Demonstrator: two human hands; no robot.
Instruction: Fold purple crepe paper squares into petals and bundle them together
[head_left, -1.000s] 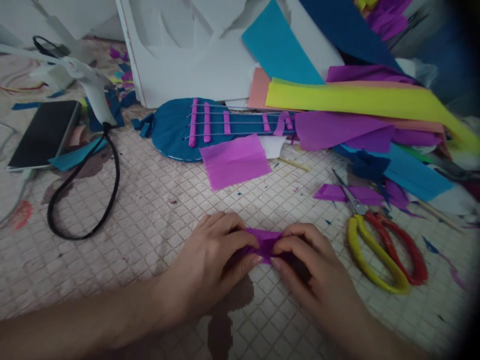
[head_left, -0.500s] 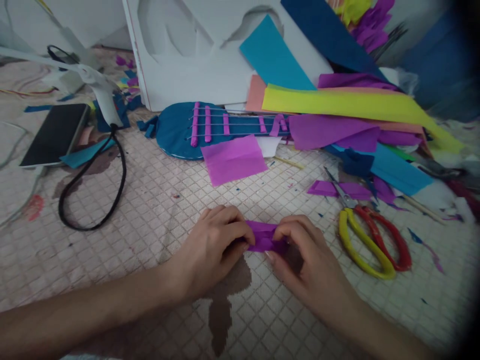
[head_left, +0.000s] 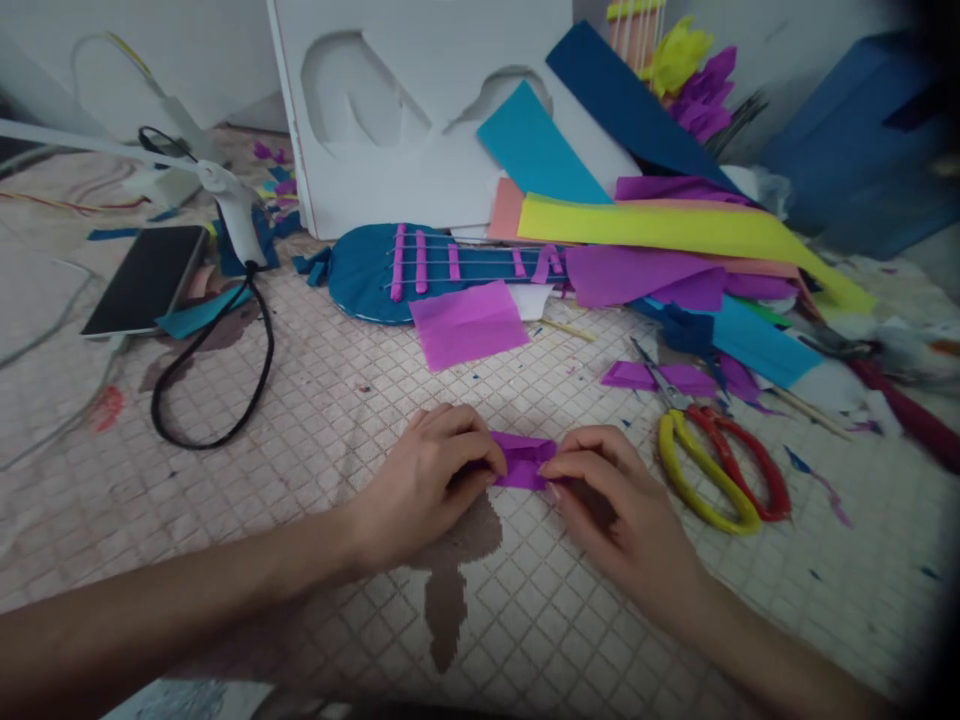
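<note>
A small folded piece of purple paper (head_left: pixel 523 462) lies between my hands, low over the quilted tablecloth. My left hand (head_left: pixel 442 470) pinches its left end with thumb and fingers. At the right end, my right hand (head_left: pixel 604 490) grips the paper between thumb and forefinger. Beyond my hands lies a flat purple paper rectangle (head_left: pixel 469 325), partly against a blue paper guitar (head_left: pixel 360 275) with pink strips and strings across it. Scissors (head_left: pixel 716 465) with yellow and red handles rest to the right of my right hand.
Strips of yellow (head_left: pixel 637 222), blue and purple paper heap at the back right before a white board (head_left: pixel 420 170) with cut-out shapes. At left are a phone (head_left: pixel 146 280), a black cord loop (head_left: pixel 157 400) and a white stand (head_left: pixel 236 225). A blue bin (head_left: pixel 832 130) stands far right.
The camera view has shifted, so the tabletop things sit differently in the picture. My fingers have moved slightly on the purple paper, and its upper edge now shows a fold.
</note>
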